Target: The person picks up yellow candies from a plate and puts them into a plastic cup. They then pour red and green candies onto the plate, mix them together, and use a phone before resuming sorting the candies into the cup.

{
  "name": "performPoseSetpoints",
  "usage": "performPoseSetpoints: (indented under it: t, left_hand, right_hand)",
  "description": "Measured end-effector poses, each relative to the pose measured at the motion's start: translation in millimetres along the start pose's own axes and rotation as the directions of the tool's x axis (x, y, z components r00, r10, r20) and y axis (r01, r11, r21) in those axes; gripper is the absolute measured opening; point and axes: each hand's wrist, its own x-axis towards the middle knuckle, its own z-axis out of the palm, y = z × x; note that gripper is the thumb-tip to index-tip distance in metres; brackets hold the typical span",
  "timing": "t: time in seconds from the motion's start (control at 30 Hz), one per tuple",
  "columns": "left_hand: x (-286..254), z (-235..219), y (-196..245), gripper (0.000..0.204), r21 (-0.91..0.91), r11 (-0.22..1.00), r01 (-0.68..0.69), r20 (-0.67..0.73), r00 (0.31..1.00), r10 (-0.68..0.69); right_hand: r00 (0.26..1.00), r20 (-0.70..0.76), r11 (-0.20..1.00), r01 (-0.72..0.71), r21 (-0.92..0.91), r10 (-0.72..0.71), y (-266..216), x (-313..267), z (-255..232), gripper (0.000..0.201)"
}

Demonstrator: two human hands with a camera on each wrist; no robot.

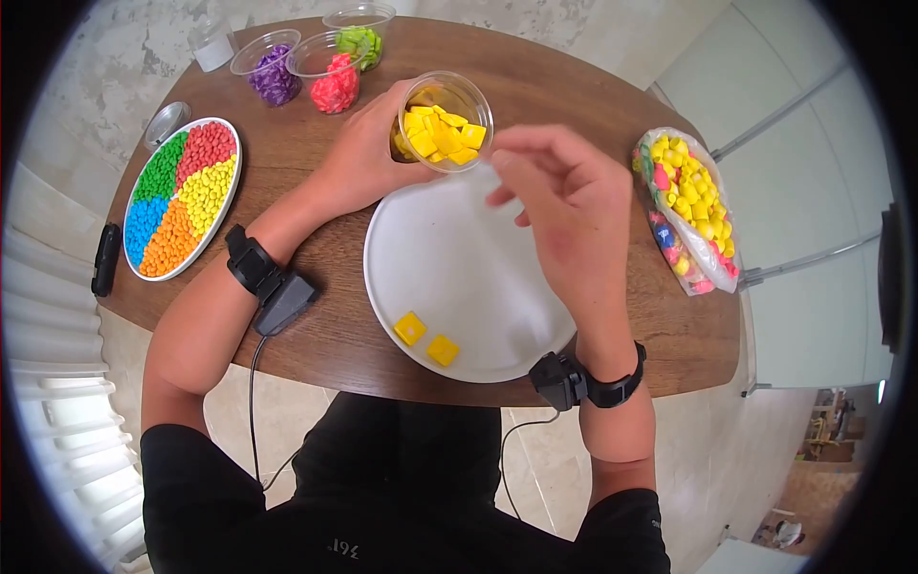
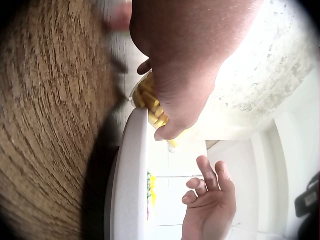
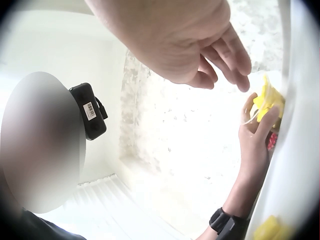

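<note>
Seen from above at a round wooden counter [image 1: 535, 105]: left hand [image 1: 368, 153], grip curled round a clear cup of yellow candies [image 1: 443, 122], held tilted just past the upper rim of a white plate [image 1: 449, 258], probably so that pieces can go in or out over the plate rather than the wood. Right hand [image 1: 564, 206] raised at centre frame, just beside the cup's mouth, grip loosely open with fingers relaxed and nothing visibly pinched; from the left wrist view, palm bare and fingers half spread. Low on the plate, two yellow candies [image 1: 426, 339] lying near each other, apart from both hands. At upper left of the frame, three more cups holding purple candies [image 1: 273, 75], red candies [image 1: 335, 86] and green candies [image 1: 360, 40], set in a row as if one colour to a cup. Further left, a plate of sorted candies [image 1: 182, 196] in coloured wedges; at right edge, an open bag of mixed candies [image 1: 688, 206], within easy reach of the right hand.
</note>
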Motion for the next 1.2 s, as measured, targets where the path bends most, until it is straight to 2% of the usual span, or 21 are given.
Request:
performPoseSetpoints:
  t: [0.07,0.1,0.13,0.2,0.23,0.27,0.33,0.37,0.5,0.57,0.7,0.77,0.8,0.87,0.9,1.0,1.07,1.1,1.13,1.17,1.2]
  left_hand:
    - [1,1,-1,0.080,0.001,1.000,0.001,0.002,1.000,-0.001]
    - [0,0,-1,0.080,0.006,1.000,0.004,0.009,1.000,-0.004]
    - [0,0,-1,0.080,0.012,1.000,0.008,0.015,1.000,-0.008]
    - [1,0,-1,0.081,0.013,1.000,0.001,0.009,1.000,-0.001]
    - [1,0,-1,0.082,0.013,1.000,-0.006,0.004,1.000,0.006]
    - [1,0,-2,0.082,0.015,1.000,-0.006,0.002,1.000,0.006]
    - [0,1,-3,0.083,0.029,1.000,-0.003,0.003,1.000,0.003]
    - [0,0,-2,0.083,0.029,1.000,-0.002,0.003,1.000,0.001]
    - [0,-1,-1,0.084,0.029,0.999,0.014,0.018,1.000,-0.015]
    - [1,0,-1,0.084,0.027,1.000,0.009,0.019,1.000,-0.009]
    - [1,0,-2,0.083,0.036,0.999,-0.006,0.003,1.000,0.005]
    - [1,0,-1,0.083,0.031,0.999,-0.018,0.000,1.000,0.018]
    - [1,0,1,0.082,0.020,1.000,-0.001,0.010,1.000,0.000]
    - [1,-1,5,0.082,0.009,1.000,0.015,0.020,1.000,-0.015]
    - [1,-3,7,0.084,0.001,0.999,0.052,0.049,0.997,-0.052]
    - [1,-4,8,0.086,0.007,0.996,0.089,0.071,0.993,-0.089]
    - [0,-2,5,0.086,0.015,0.996,0.089,0.068,0.994,-0.090]
    - [1,-1,2,0.083,0.021,0.999,0.044,0.035,0.998,-0.045]
    - [1,1,-1,0.081,0.029,1.000,-0.001,0.002,1.000,0.001]
    - [0,1,0,0.081,0.027,1.000,0.000,0.002,1.000,-0.001]
    - [0,0,0,0.081,0.020,1.000,0.003,0.008,1.000,-0.004]
  right_hand:
    - [0.961,0.262,0.994,-0.074,-0.080,0.093,8,0,-5,0.007]
    - [0.939,0.312,0.963,-0.058,-0.262,0.142,4,-1,-6,0.010]
    - [0.939,0.312,0.963,-0.059,-0.262,0.142,1,-2,-6,0.010]
    - [0.834,0.518,0.875,0.097,-0.475,0.189,-4,-6,-6,0.016]
    - [0.781,0.582,0.881,0.092,-0.464,0.225,-1,-8,-8,0.022]
    - [0.780,0.584,0.882,0.093,-0.463,0.224,-1,-10,-9,0.022]
    - [0.595,0.768,0.838,0.276,-0.471,0.235,0,-14,-11,0.029]
    - [0.521,0.806,0.816,0.313,-0.487,0.281,-4,-14,-10,0.031]
    - [0.492,0.842,0.826,0.365,-0.430,0.220,-1,-23,-7,0.029]
    - [0.396,0.847,0.845,0.253,-0.472,0.355,-5,-19,-6,0.026]
    - [0.463,0.823,0.827,0.281,-0.487,0.328,-1,-19,-9,0.025]
    - [0.589,0.750,0.793,0.283,-0.539,0.300,3,-16,-10,0.024]
    - [0.591,0.748,0.792,0.280,-0.542,0.302,2,-14,-11,0.024]
    - [0.567,0.713,0.795,0.159,-0.586,0.412,-3,-11,-11,0.016]
    - [0.568,0.713,0.795,0.160,-0.586,0.411,-2,-12,-11,0.016]
    - [0.595,0.738,0.813,0.229,-0.535,0.318,5,-16,-10,0.015]
    - [0.598,0.763,0.789,0.333,-0.516,0.246,11,-17,-9,0.022]
    - [0.598,0.763,0.789,0.332,-0.517,0.247,9,-16,-8,0.022]
    - [0.634,0.727,0.791,0.288,-0.539,0.264,4,-14,-6,0.022]
    - [0.668,0.689,0.792,0.243,-0.559,0.281,2,-12,-5,0.022]
    - [0.667,0.689,0.792,0.244,-0.560,0.282,3,-11,-6,0.022]
